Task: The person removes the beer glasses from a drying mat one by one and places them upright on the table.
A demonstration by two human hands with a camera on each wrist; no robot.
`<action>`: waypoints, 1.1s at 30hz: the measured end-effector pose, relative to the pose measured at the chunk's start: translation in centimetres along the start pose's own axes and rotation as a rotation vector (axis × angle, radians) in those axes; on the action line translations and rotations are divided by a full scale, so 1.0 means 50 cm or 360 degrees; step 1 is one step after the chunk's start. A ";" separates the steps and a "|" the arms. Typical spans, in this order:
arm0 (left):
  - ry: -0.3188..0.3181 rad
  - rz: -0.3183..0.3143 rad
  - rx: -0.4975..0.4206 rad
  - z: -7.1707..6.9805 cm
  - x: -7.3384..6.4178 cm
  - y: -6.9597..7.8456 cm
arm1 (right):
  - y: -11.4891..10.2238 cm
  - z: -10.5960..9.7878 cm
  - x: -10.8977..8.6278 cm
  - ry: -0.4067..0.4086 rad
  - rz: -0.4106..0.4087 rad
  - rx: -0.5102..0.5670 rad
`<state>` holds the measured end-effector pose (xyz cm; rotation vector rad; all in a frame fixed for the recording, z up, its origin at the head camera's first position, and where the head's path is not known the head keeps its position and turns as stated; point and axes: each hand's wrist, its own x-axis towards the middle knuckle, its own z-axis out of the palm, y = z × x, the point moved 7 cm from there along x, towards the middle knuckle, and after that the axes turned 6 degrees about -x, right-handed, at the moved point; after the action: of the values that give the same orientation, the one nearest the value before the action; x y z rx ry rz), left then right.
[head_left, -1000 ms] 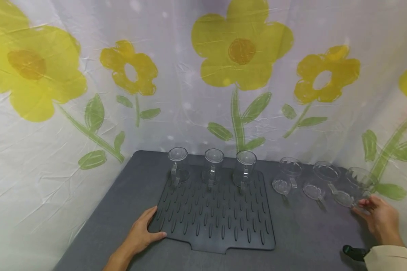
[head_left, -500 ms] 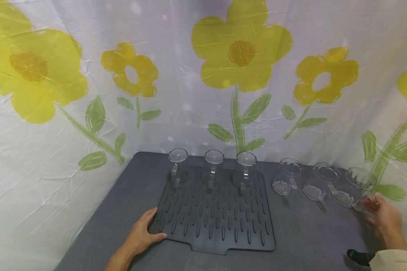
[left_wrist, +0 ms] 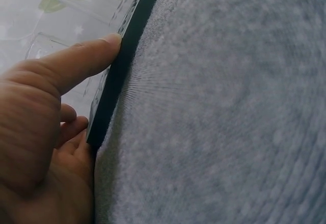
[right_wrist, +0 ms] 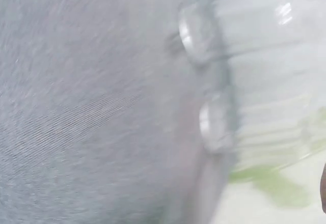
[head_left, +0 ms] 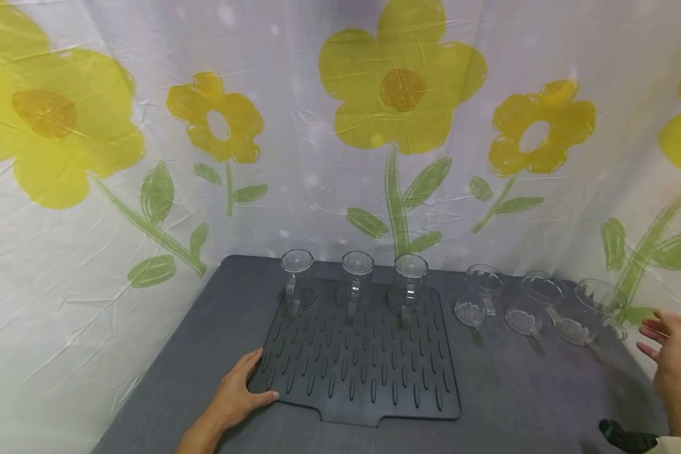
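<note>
My left hand holds the near left corner of a dark ribbed drying mat, thumb on the front edge and fingers along the left side. In the left wrist view the thumb presses against the mat's edge. My right hand is off to the right of the rightmost clear glass mug, fingers spread and holding nothing. Two more glass mugs, a middle one and a left one, stand upright beside it. The right wrist view is blurred and shows glass mugs from the side.
Along the mat's back edge three glass mugs stand upside down: one at left, one in the middle, one at right. A dark strap-like item lies by the right wrist. A flowered curtain hangs behind the grey table.
My right hand has let go of the rightmost glass mug and moved away to the right, its fingers opening. My left hand has stayed at the mat's corner.
</note>
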<state>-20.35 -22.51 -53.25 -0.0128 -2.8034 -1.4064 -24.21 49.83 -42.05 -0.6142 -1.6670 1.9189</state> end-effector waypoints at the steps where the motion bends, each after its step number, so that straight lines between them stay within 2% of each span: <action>1: 0.0004 0.0003 0.0003 0.000 0.000 0.000 | 0.011 -0.010 0.024 -0.0040 -0.0063 0.0021; 7: 0.0014 0.0023 0.0001 0.000 -0.001 0.000 | -0.039 0.009 -0.003 -0.0061 -0.0246 0.0038; 8: 0.0014 0.0026 -0.0002 0.000 -0.001 0.000 | -0.070 0.028 -0.043 -0.0036 -0.0247 0.0033; 12: 0.0009 0.0036 -0.0018 0.001 -0.001 -0.001 | -0.115 0.051 -0.091 -0.0066 -0.0376 0.0060; 18: 0.0004 0.0036 -0.0020 0.000 -0.001 -0.002 | -0.146 0.075 -0.135 -0.0290 -0.0521 0.0283; 23: 0.0011 0.0054 -0.0024 0.000 -0.001 -0.001 | -0.183 0.111 -0.199 -0.0364 -0.0613 0.0437; 29: 0.0015 0.0045 -0.0010 -0.001 -0.002 0.003 | -0.222 0.160 -0.271 -0.0650 -0.0746 0.0728; 33: 0.0003 0.0006 -0.0021 0.001 -0.004 0.004 | -0.241 0.185 -0.309 -0.0690 -0.0818 0.0619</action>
<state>-20.14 -22.34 -53.10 -0.0166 -2.7915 -1.4230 -17.29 34.13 -28.82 0.3753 -1.4303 1.9737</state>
